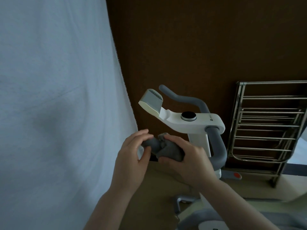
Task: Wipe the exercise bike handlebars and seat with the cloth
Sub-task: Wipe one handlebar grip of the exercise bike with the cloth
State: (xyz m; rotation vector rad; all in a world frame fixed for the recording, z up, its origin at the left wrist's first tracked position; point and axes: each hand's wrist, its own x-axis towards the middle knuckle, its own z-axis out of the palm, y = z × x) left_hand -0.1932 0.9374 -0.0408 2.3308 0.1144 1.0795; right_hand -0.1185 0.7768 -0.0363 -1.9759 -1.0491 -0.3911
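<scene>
Beside the white curtain [54, 97], the grey cloth [169, 149] is clenched round the near handlebar [150, 143] by the right hand [187, 160], the handlebar's end pinched by the left hand [132, 156].

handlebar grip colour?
Grey; the handlebar foam grip shows best in the head view, against the white console.
</scene>
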